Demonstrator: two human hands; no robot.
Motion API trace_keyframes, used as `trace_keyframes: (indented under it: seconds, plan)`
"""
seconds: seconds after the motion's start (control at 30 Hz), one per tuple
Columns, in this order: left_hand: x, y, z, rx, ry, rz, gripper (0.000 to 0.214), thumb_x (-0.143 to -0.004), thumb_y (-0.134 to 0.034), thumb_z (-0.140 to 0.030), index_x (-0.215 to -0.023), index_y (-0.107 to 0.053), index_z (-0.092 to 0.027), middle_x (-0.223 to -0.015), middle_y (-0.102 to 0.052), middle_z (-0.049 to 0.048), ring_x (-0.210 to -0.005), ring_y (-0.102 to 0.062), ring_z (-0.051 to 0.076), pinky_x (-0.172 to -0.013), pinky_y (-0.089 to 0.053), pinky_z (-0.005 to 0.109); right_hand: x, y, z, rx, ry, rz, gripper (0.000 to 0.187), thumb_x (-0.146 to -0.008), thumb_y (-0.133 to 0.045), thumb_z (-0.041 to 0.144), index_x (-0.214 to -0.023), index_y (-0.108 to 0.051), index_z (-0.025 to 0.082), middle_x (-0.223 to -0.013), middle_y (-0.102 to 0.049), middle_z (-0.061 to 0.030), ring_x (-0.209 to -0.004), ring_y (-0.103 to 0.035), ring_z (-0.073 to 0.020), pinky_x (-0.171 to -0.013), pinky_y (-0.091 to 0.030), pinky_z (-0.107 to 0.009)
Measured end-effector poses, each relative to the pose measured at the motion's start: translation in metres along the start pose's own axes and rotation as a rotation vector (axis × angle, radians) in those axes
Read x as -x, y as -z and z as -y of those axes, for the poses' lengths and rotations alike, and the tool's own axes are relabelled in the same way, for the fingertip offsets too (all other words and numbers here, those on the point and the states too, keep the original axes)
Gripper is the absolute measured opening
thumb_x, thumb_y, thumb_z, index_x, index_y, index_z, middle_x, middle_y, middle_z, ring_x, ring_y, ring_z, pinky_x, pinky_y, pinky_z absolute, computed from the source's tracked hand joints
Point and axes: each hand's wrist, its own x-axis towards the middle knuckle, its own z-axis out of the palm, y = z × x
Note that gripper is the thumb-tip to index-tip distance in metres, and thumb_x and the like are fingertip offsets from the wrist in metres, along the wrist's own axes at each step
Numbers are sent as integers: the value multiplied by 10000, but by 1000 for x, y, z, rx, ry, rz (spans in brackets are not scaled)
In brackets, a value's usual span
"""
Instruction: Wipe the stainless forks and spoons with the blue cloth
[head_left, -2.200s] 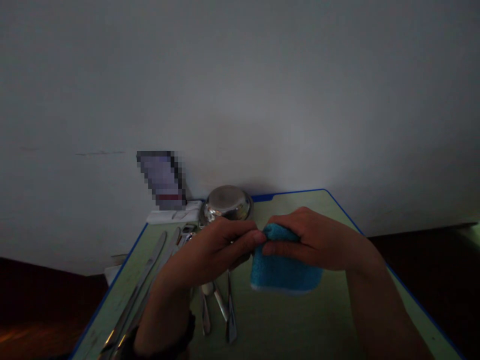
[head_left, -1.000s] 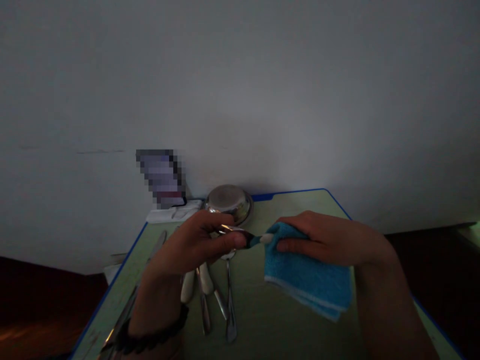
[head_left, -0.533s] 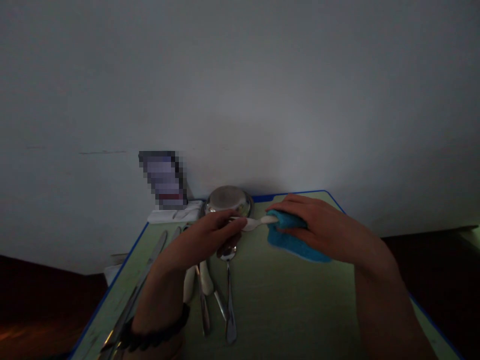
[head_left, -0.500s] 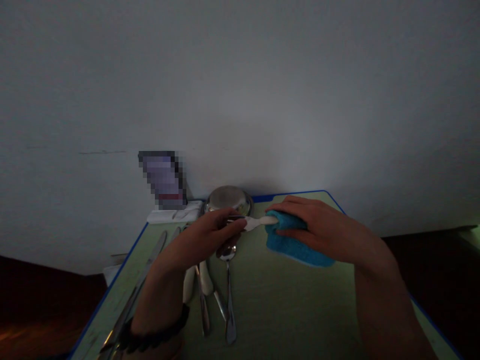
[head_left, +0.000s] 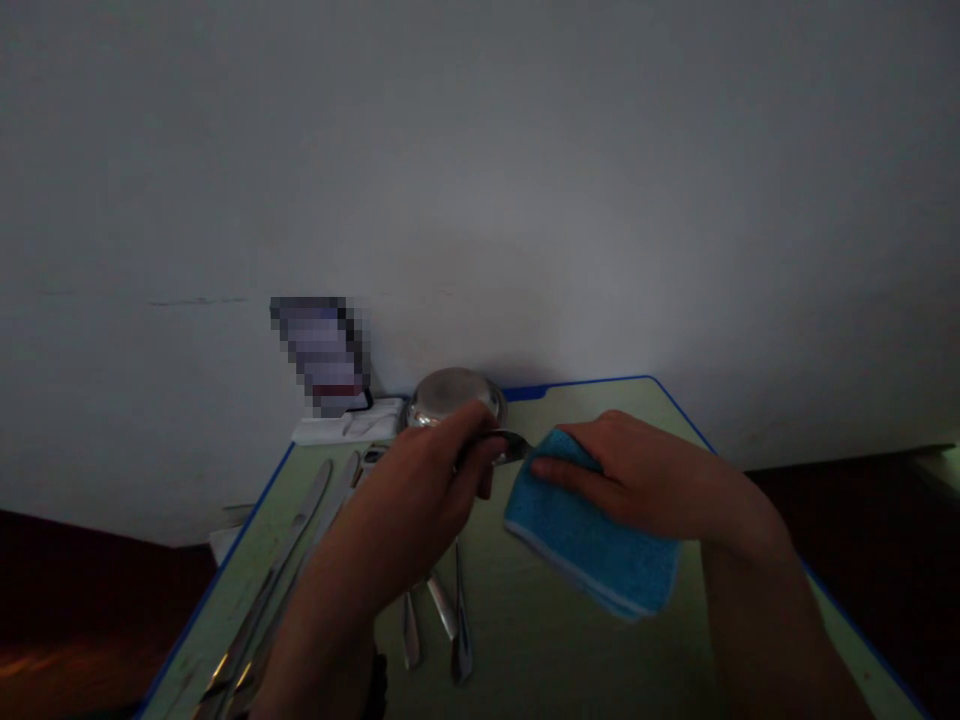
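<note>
My left hand [head_left: 457,465] is closed round one end of a fork [head_left: 516,445], just in front of the upturned metal bowl [head_left: 454,390]. Only a short, dark shiny stretch of the fork shows between my hands. At its other end my right hand [head_left: 622,470] pinches a blue cloth [head_left: 592,535] with a pale edge. The cloth covers that end of the fork and hangs down toward me. Below my left hand lie a spoon [head_left: 461,640], its bowl hidden, and other cutlery handles [head_left: 442,605], partly covered by my wrist.
Long table knives [head_left: 300,520] lie along the left side of the green, blue-edged table [head_left: 570,650]. A phone [head_left: 326,350], blurred out, leans on a white stand [head_left: 349,420] at the back left. Behind the table rises a plain grey wall [head_left: 525,180].
The fork has turned, and its pale handle is now out of sight under the cloth. My right hand has lowered slightly, and the cloth hangs more spread out. My left wrist has rolled.
</note>
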Motion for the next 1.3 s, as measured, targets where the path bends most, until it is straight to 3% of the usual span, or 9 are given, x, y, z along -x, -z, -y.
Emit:
trace_keyframes:
  seconds: [0.13, 0.23, 0.37, 0.6, 0.8, 0.97, 1.13, 1.3]
  plan:
    - [2, -2, -4, -70, -36, 20, 157, -885, -385, -280, -808, -484, -186, -656, -553, -22, -595, -524, 119, -540, -337, 237, -4, -7, 4, 71, 5, -18, 447, -897, -270, 486, -756, -563, 179, -668, -611, -45, -618, -553, -166, -568, -349, -280]
    - [-2, -1, 5, -75, -49, 71, 176, -883, -380, -288, -826, -505, -178, -661, -555, -13, -605, -525, 125, -556, -353, 243, -12, -16, 3, 113, 11, -16, 467, -902, -244, 482, -791, -569, 166, -736, -633, -80, -686, -571, -198, -593, -361, -299]
    - [-3, 9, 25, 17, 10, 132, 213, -888, -382, -325, -860, -517, -162, -639, -568, -14, -580, -535, 114, -562, -384, 237, -21, -20, 0, -25, 112, 70, 384, -905, -287, 451, -892, -552, 173, -827, -646, -69, -733, -581, -183, -621, -381, -287]
    - [8, 22, 42, 62, 26, 113, 265, -886, -388, -378, -837, -520, -154, -653, -547, -8, -597, -519, 116, -540, -389, 234, -9, -2, -13, -245, 138, 198, 312, -880, -394, 432, -850, -548, 163, -759, -614, -23, -670, -570, -124, -597, -399, -234]
    - [5, 16, 33, 85, 17, 93, 219, -885, -404, -344, -823, -517, -167, -627, -556, -28, -559, -514, 97, -517, -381, 208, 0, 7, -19, -280, 94, 289, 332, -838, -464, 459, -923, -567, 155, -824, -638, -35, -720, -595, -139, -599, -411, -231]
    - [-5, 3, 18, 26, -21, 101, 175, -870, -427, -278, -765, -509, -165, -600, -583, -33, -548, -536, 93, -529, -368, 204, -12, -9, -11, -171, 98, 167, 325, -871, -401, 437, -798, -561, 164, -700, -601, -26, -627, -550, -137, -567, -371, -250]
    - [-8, 5, 26, 9, 19, 90, 190, -866, -420, -277, -765, -523, -154, -581, -572, -28, -519, -525, 91, -506, -363, 202, -22, -21, -10, -139, 112, 109, 307, -887, -370, 419, -840, -540, 168, -774, -604, -45, -690, -544, -155, -615, -372, -270]
    - [-1, 13, 30, 37, 21, 74, 203, -867, -423, -303, -786, -537, -156, -572, -586, -31, -508, -530, 87, -501, -369, 197, -8, -8, -15, -261, 128, 209, 302, -878, -398, 430, -804, -532, 170, -717, -591, -10, -639, -553, -121, -582, -385, -236]
